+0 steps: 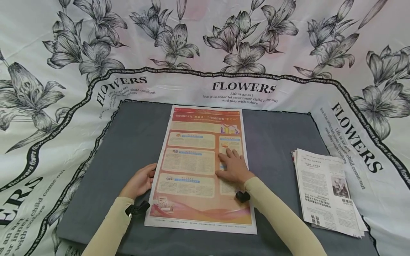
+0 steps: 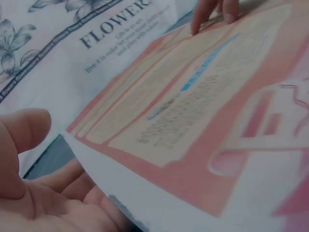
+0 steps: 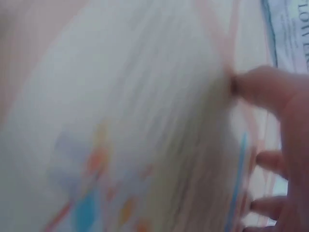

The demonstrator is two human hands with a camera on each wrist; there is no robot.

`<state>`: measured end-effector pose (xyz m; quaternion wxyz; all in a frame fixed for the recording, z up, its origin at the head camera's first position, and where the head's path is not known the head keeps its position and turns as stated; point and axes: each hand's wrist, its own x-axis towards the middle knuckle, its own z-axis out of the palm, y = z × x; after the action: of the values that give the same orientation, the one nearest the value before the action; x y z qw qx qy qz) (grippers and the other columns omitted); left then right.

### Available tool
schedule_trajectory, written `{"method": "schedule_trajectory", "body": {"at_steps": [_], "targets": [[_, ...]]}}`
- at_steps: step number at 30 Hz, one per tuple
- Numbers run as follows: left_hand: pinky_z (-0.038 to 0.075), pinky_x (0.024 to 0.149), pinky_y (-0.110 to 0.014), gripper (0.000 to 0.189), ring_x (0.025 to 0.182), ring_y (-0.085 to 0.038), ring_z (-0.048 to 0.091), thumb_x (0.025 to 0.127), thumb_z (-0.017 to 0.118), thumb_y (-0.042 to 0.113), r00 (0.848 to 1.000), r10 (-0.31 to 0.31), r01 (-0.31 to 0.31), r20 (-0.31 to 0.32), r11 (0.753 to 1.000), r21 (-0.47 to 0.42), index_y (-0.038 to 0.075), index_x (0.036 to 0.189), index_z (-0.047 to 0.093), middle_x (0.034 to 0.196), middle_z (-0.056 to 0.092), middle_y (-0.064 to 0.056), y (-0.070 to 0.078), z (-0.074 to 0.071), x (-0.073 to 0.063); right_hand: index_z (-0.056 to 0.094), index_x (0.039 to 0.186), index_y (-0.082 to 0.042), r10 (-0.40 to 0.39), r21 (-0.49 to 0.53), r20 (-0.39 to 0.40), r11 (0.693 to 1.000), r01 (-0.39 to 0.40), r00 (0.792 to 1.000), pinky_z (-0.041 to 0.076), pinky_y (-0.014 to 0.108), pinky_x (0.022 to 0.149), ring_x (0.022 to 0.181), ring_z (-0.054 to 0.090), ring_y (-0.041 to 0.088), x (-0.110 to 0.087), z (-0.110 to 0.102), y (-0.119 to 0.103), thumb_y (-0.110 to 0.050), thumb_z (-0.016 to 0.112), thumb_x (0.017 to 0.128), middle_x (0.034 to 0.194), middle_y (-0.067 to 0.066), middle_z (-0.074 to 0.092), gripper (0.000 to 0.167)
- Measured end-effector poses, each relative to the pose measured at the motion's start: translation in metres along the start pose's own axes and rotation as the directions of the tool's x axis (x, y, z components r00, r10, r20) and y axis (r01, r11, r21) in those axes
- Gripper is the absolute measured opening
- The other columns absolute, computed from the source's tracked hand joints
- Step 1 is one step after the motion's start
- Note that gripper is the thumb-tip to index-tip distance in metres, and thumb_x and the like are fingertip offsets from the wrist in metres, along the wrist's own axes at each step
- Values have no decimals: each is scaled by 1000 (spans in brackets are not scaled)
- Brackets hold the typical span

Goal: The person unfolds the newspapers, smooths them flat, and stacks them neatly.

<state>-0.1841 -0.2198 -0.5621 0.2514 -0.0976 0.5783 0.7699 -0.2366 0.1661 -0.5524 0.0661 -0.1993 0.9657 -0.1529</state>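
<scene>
A red and orange printed newspaper (image 1: 189, 204) lies lengthwise on the grey table, its text set in cream panels. My left hand (image 1: 138, 182) is at its left edge. In the left wrist view, the fingers (image 2: 72, 186) reach beneath that edge, partly hidden by the sheet, while the thumb (image 2: 29, 128) stays raised and apart from the paper. My right hand (image 1: 234, 168) rests on the right half of the page with fingers spread. Seen from the right wrist, the thumb (image 3: 260, 89) and fingertips touch the printed surface, which looks blurred there.
A stack of black-and-white newspapers (image 1: 323, 188) sits at the right side of the grey table (image 1: 128, 142). White cloth (image 1: 179, 87) with flower drawings and lettering surrounds the table at the back and sides.
</scene>
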Motion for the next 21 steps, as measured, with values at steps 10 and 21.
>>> {"method": "schedule_trajectory", "body": {"at_steps": [10, 21], "targets": [[59, 83, -30, 76, 102, -7, 70, 110, 20, 53, 995, 9, -5, 96, 999, -47, 3, 164, 1, 126, 68, 3, -6, -7, -5, 50, 149, -12, -354, 20, 34, 935, 353, 935, 50, 46, 97, 113, 56, 28, 13, 21, -113, -44, 74, 88, 131, 13, 57, 73], [59, 74, -28, 77, 97, -9, 74, 108, 6, 56, 988, 16, 3, 152, 992, -125, 3, 164, -2, 121, 69, 4, -5, -7, -8, 49, 150, -28, -477, -64, 110, 872, 486, 872, 48, 30, 79, 111, 51, 17, 0, 54, -199, -51, 69, 90, 127, 2, 53, 67]]}}
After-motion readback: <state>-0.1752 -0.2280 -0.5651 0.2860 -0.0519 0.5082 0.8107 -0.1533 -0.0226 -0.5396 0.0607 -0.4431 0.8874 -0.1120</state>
